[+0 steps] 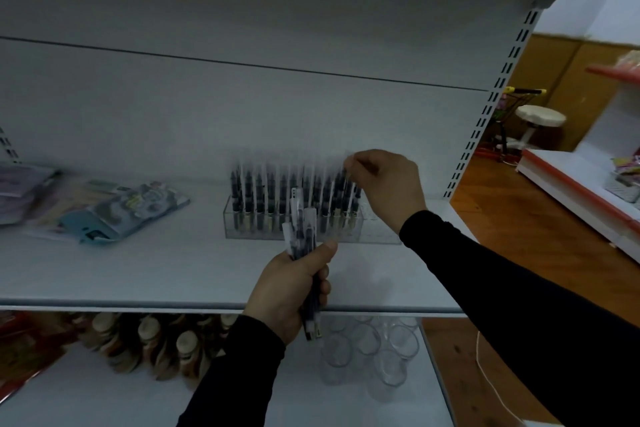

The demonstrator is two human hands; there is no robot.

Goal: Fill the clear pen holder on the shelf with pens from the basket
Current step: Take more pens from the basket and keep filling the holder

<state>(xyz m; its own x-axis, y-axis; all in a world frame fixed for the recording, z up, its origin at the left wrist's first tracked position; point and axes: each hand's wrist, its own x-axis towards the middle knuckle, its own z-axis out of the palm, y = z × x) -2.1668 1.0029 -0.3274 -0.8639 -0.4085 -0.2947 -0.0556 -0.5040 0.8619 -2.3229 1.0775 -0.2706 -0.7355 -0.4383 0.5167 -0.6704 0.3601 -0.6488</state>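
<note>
A clear pen holder (242,230) stands on the white shelf (138,274), its slots packed with several upright dark pens (277,194); its right end holds none. My right hand (388,184) is above the holder's right part and pinches the top of one pen (349,180) that stands at the right edge of the row. In front of the holder my left hand (294,284) grips a small bunch of pens (301,225), caps up. The basket is out of view.
Flat packaged items (114,211) lie on the shelf's left side. On the shelf below are brown bottles (156,343) and clear glasses (367,354). A slotted upright (485,121) bounds the shelf on the right; beyond it are a wooden floor, a stool and another rack.
</note>
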